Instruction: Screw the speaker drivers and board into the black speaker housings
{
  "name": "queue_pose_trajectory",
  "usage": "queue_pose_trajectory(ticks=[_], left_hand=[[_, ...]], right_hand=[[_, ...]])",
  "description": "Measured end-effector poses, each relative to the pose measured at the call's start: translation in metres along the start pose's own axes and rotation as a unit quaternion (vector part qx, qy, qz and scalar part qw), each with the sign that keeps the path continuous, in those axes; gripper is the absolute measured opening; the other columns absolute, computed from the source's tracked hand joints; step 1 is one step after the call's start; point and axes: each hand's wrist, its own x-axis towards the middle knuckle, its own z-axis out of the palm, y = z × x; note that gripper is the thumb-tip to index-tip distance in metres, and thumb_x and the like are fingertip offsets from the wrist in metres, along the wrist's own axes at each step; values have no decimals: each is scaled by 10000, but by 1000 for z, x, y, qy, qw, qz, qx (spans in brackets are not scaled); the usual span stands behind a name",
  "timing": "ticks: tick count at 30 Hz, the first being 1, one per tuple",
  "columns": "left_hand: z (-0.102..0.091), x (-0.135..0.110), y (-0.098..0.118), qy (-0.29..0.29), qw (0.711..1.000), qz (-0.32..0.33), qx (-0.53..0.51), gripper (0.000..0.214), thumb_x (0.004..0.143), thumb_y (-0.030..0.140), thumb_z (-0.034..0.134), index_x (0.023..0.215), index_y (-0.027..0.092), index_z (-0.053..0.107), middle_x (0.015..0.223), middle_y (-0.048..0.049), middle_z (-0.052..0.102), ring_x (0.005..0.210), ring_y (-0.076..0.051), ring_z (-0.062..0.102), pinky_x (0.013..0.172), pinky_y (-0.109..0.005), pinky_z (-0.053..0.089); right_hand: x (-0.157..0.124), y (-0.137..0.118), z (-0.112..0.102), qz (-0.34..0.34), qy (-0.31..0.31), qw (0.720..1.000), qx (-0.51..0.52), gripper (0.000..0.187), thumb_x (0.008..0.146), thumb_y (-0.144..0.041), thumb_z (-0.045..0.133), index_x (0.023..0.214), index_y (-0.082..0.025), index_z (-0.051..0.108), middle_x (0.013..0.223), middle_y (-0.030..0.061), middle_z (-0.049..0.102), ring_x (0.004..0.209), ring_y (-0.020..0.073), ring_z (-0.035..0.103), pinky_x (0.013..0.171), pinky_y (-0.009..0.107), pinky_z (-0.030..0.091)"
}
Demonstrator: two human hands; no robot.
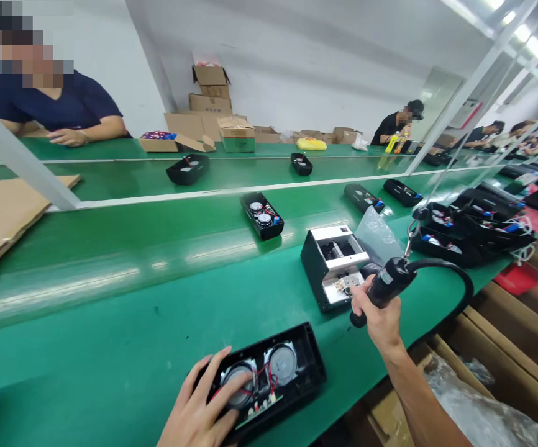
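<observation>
In front of me on the green bench lies a black speaker housing, its inside facing up. Two round speaker drivers, red wires and a small circuit board show in it. My left hand rests over its left end, fingers spread across one driver. My right hand is wrapped round a black electric screwdriver that hangs from a hook and trails a thick cable. The screwdriver's tip is near the front opening of a black and silver screw feeder; whether they touch I cannot tell.
Another speaker housing lies beyond the feeder. Several more housings are piled at the right beside a clear plastic bag. Cardboard boxes stand below the bench's right edge. A cardboard sheet lies at left. People sit across the line.
</observation>
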Motion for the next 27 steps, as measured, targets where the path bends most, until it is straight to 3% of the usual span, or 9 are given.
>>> queue_pose_trajectory(ticks=[7, 13, 16, 19, 23, 27], left_hand=[[18, 8, 7, 7, 1000, -19, 19, 429, 663, 552, 1063, 764, 310, 723, 1395, 123, 770, 1551, -391, 460, 1453, -438, 77], [25, 15, 15, 9, 999, -33, 1, 447, 654, 484, 1097, 787, 293, 715, 1419, 103, 750, 1602, -379, 387, 1457, -439, 58], [21, 21, 19, 41, 999, -29, -8, 526, 607, 490, 1131, 752, 274, 674, 1355, 76, 765, 1579, -365, 398, 1453, -427, 59], [16, 26, 23, 37, 999, -31, 4, 536, 625, 511, 1127, 754, 271, 665, 1321, 77, 764, 1567, -360, 398, 1444, -434, 59], [10, 29, 27, 16, 999, -25, 33, 527, 630, 540, 1116, 746, 275, 674, 1313, 85, 761, 1530, -380, 426, 1419, -470, 82], [10, 28, 28, 20, 999, -33, 38, 463, 703, 545, 1076, 744, 281, 698, 1321, 88, 765, 1513, -386, 457, 1389, -497, 163]], right_hand=[[44, -52, 18, -149, 92, 984, 29, 322, 954, -303, 846, 1124, -254, 577, 601, -126, 598, 451, 133, 532, 556, 305, 488], [55, -46, 27, -102, 29, 992, -74, 277, 915, -347, 863, 979, -243, 615, 540, -84, 614, 445, 165, 539, 554, 358, 502], [40, -46, 22, -32, -56, 996, -64, 311, 880, -340, 909, 1013, -235, 649, 554, -78, 610, 430, 158, 521, 480, 330, 461], [12, -59, 18, 30, -142, 989, 18, 276, 954, -313, 886, 1082, -255, 648, 562, -103, 575, 406, 130, 500, 446, 276, 442], [-31, -89, 29, 13, -154, 973, 169, 206, 1050, -276, 786, 1219, -320, 678, 597, -113, 529, 407, 105, 451, 434, 230, 423], [-63, -103, 58, 1, -188, 956, 225, 200, 1079, -337, 729, 1265, -391, 683, 578, -107, 470, 391, 129, 398, 388, 246, 371]])
